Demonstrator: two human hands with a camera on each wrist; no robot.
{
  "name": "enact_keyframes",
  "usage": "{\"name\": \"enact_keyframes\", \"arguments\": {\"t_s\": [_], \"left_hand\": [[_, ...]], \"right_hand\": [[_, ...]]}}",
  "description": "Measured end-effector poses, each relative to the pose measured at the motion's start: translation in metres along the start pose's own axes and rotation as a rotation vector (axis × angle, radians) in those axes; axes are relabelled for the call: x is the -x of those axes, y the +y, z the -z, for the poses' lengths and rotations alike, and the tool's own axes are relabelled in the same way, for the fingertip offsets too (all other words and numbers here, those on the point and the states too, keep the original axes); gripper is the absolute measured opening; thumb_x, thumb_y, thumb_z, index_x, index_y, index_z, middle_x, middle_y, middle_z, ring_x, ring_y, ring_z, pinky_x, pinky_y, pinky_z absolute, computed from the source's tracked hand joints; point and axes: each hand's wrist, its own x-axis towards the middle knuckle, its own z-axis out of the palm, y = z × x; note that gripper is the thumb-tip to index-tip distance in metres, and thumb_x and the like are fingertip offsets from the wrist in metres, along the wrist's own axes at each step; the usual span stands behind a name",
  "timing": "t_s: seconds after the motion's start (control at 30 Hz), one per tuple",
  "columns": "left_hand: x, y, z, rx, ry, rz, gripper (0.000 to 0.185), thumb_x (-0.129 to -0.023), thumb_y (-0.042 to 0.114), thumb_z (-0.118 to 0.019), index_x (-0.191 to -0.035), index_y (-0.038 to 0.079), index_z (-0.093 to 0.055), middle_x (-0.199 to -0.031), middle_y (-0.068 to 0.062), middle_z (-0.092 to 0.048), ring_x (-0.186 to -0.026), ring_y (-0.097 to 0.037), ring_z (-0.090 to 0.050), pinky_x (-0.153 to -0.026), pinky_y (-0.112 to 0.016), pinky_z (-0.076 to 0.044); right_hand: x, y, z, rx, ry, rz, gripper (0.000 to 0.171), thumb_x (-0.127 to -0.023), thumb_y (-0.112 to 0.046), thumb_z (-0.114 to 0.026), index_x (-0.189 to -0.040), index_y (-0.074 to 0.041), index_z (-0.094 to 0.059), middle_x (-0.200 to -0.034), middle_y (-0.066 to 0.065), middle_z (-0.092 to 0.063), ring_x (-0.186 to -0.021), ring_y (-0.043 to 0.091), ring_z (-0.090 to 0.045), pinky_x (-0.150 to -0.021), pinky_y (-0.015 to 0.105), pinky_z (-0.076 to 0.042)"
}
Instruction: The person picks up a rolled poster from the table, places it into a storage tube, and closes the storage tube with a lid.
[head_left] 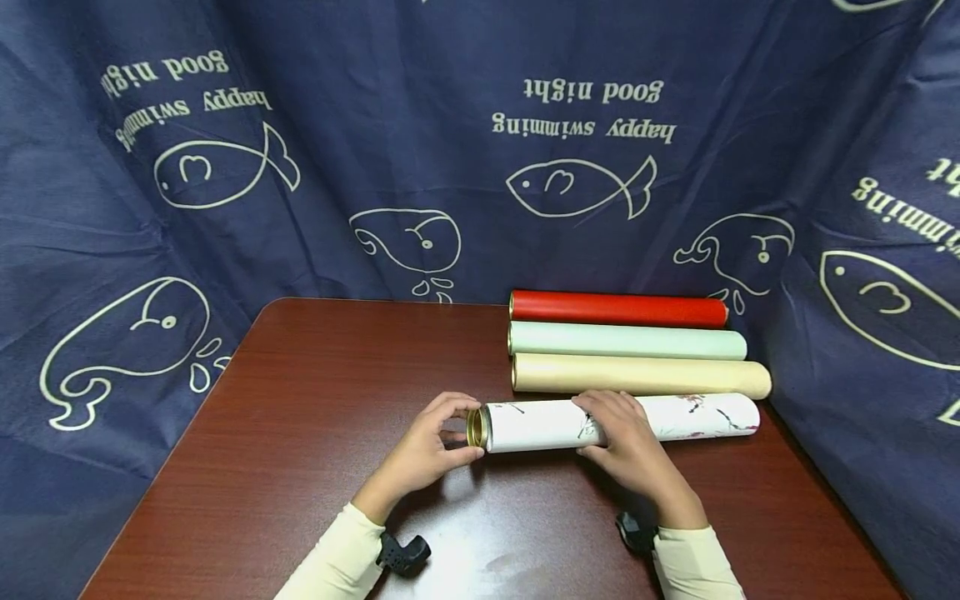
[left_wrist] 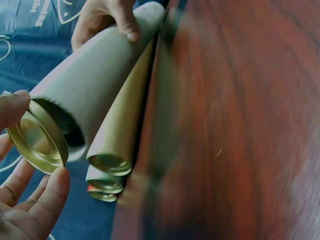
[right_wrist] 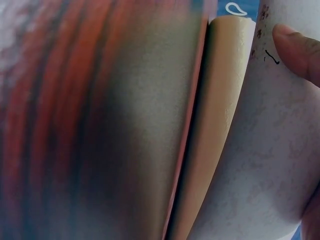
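A white cardboard tube (head_left: 532,427) with a painted branch pattern lies across the table in the head view. At its left end is a gold metal lid (head_left: 475,428), which my left hand (head_left: 427,446) pinches between thumb and fingers. The left wrist view shows this lid (left_wrist: 61,132) tilted and partly out of the tube's mouth, with a dark gap beside it. My right hand (head_left: 626,437) grips the tube near its middle, thumb on the near side and fingers over the top.
Behind the white tube lie a cream tube (head_left: 637,375), a pale green tube (head_left: 626,340) and a red tube (head_left: 618,308), roughly parallel. All rest on a brown wooden table (head_left: 315,392). A dark blue printed curtain (head_left: 465,150) hangs around the table's back and sides.
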Motion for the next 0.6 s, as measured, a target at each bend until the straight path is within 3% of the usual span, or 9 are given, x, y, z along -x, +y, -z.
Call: {"name": "enact_keyframes", "arguments": {"t_s": [0.27,0.6], "left_hand": [[-0.003,0.000,-0.012,0.049,0.038,0.027,0.052,-0.077,-0.014,-0.077,-0.124,-0.011,-0.056,-0.130,-0.024,-0.050,-0.114,-0.043,-0.056,-0.088,-0.049,-0.054],[-0.002,-0.003,-0.018,0.062,0.035,0.033,0.050,-0.078,-0.014,-0.076,-0.125,-0.012,-0.057,-0.133,-0.026,-0.049,-0.117,-0.040,-0.056,-0.090,-0.048,-0.053]], "right_hand": [[0.001,0.000,0.001,-0.004,0.003,-0.002,0.078,-0.057,-0.007,-0.093,-0.129,-0.008,-0.061,-0.129,0.013,-0.061,-0.124,0.034,-0.050,-0.107,0.060,-0.026],[0.001,-0.001,0.001,-0.008,0.007,-0.007,0.078,-0.057,-0.006,-0.094,-0.129,-0.008,-0.061,-0.128,0.015,-0.061,-0.123,0.036,-0.050,-0.106,0.061,-0.026]]}}
